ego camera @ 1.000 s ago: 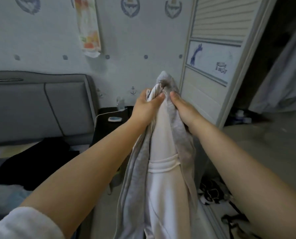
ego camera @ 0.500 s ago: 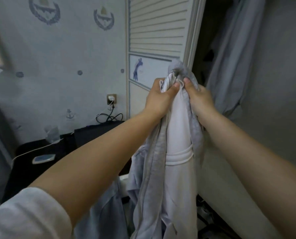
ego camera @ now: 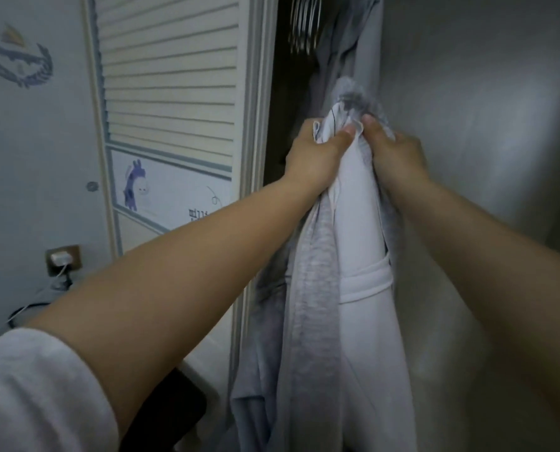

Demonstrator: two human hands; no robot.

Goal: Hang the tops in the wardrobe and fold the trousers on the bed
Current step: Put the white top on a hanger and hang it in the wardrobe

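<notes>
Far left of the wardrobe door (ego camera: 171, 93), pale wallpaper (ego camera: 27, 158) carries a blue wreath emblem (ego camera: 16, 62), and lower down a wall socket (ego camera: 64, 258) holds a white plug with its cable trailing off. The wardrobe door itself is slatted above, with a small cartoon animal picture (ego camera: 135, 184) on the panel below. Right of the door, the dark opening shows empty hangers (ego camera: 304, 26) up top and a grey garment (ego camera: 350, 40) hanging. In front of that opening, the left hand (ego camera: 314, 158) and right hand (ego camera: 396, 151) meet, both gripping the bunched top of a white and grey top (ego camera: 353, 256), which hangs straight down. Right of it stands a plain grey wall (ego camera: 487, 125).
</notes>
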